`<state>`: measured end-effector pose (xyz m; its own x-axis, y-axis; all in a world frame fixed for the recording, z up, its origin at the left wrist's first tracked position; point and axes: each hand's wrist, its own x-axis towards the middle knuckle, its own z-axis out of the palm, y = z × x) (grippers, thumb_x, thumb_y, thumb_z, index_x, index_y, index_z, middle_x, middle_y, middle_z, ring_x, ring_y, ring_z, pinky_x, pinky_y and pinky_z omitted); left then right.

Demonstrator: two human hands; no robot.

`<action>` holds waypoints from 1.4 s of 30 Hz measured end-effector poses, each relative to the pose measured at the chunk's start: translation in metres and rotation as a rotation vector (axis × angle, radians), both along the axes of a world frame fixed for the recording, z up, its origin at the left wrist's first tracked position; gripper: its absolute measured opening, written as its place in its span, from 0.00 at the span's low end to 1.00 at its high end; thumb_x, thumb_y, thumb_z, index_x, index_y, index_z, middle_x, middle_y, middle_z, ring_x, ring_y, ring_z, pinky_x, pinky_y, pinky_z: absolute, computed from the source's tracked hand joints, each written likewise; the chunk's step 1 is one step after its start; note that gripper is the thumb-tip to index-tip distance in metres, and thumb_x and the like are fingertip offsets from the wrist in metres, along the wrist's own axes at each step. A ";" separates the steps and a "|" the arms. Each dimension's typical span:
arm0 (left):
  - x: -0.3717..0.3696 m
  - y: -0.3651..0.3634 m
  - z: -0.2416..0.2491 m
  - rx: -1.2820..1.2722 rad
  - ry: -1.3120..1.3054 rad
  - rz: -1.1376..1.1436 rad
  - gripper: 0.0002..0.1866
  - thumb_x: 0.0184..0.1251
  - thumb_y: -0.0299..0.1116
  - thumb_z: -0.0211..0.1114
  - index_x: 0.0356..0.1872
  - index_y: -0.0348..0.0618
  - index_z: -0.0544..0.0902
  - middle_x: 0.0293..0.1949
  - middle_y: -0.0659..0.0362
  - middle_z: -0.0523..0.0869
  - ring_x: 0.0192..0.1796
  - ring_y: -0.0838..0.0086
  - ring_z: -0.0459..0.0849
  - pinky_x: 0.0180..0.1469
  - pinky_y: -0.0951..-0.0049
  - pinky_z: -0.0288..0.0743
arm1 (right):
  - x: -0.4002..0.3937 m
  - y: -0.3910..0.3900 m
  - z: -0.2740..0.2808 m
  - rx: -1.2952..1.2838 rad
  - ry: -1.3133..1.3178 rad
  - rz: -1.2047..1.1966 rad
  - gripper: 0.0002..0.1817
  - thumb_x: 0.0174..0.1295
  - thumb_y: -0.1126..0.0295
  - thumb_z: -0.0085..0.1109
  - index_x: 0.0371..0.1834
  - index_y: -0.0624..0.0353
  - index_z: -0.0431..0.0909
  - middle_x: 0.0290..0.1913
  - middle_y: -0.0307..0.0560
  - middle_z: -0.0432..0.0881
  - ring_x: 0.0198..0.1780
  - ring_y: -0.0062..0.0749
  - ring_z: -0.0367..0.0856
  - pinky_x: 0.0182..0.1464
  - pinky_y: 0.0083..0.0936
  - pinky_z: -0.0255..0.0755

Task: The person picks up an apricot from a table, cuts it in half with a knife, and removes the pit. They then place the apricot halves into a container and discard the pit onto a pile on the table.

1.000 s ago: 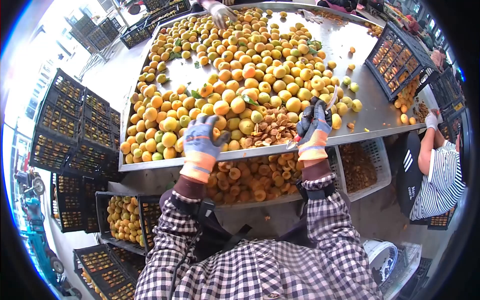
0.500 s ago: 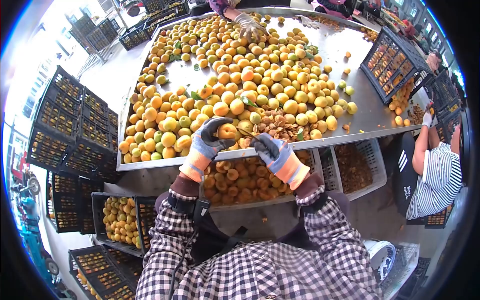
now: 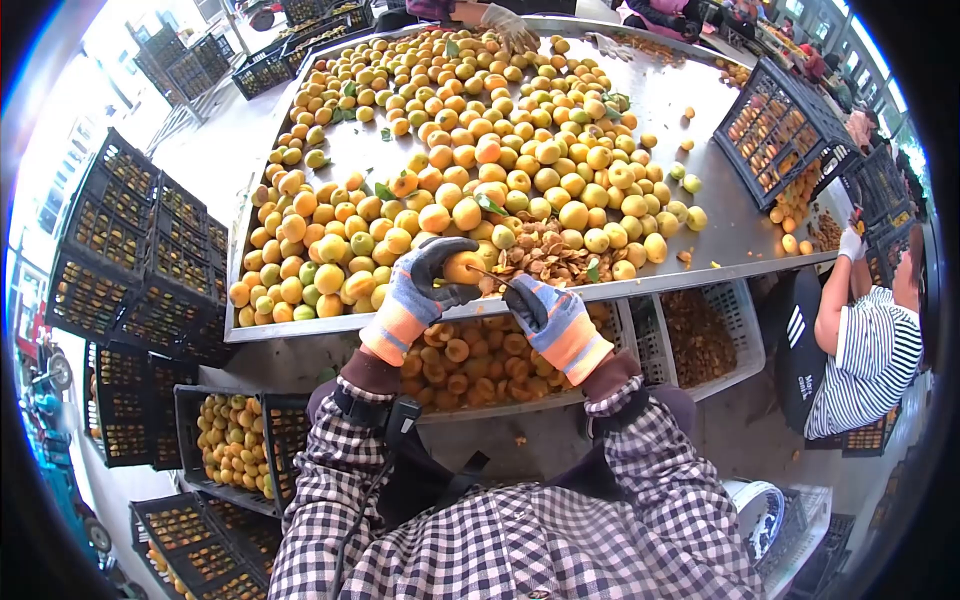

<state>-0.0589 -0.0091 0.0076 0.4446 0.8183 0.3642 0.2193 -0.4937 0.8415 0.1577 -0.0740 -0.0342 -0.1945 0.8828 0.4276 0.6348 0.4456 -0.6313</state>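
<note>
Wearing a grey-and-orange work glove, my left hand [image 3: 408, 300] is closed around an apricot [image 3: 461, 267] above the near edge of the metal table [image 3: 690, 277]. My right hand [image 3: 560, 325], gloved alike, grips a small thin knife [image 3: 489, 273]; its dark blade meets the right side of the fruit. Just beyond my hands lies a heap of brown apricot pits [image 3: 545, 252] among many whole apricots [image 3: 435, 218]. Below the table edge, under my hands, a crate holds halved apricots [image 3: 480, 365].
A white basket [image 3: 748, 340] of brown pits stands right of the halves. Stacked black crates [image 3: 110, 240] of apricots rise on the left. A tilted crate [image 3: 770, 130] lies on the table's right. A gloved co-worker's hand [image 3: 510, 28] is at the far edge; a person in stripes [image 3: 865, 350] sits right.
The knife blade now lies against the apricot, and the fruit has turned in my left hand. The co-worker's gloved hand at the far side has drawn back from the fruit.
</note>
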 end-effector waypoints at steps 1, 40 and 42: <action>0.001 0.001 -0.004 0.001 0.001 -0.003 0.29 0.44 0.22 0.78 0.53 0.39 0.82 0.49 0.60 0.83 0.51 0.75 0.81 0.56 0.74 0.75 | 0.001 0.000 -0.004 -0.033 0.003 0.001 0.21 0.58 0.70 0.62 0.56 0.60 0.74 0.44 0.56 0.83 0.44 0.51 0.83 0.45 0.38 0.78; 0.042 -0.025 -0.025 -0.798 -0.694 -0.155 0.31 0.66 0.47 0.65 0.62 0.36 0.72 0.49 0.58 0.81 0.50 0.71 0.80 0.56 0.70 0.73 | -0.029 -0.006 -0.014 -0.047 0.152 -0.172 0.17 0.61 0.66 0.59 0.53 0.56 0.72 0.35 0.58 0.82 0.40 0.59 0.81 0.39 0.47 0.76; 0.036 -0.016 -0.011 -0.661 -0.571 -0.145 0.32 0.63 0.45 0.69 0.62 0.36 0.72 0.50 0.58 0.81 0.51 0.72 0.81 0.56 0.71 0.74 | -0.027 -0.007 -0.006 -0.036 0.091 -0.143 0.15 0.61 0.67 0.59 0.50 0.56 0.72 0.33 0.57 0.82 0.38 0.58 0.81 0.37 0.46 0.76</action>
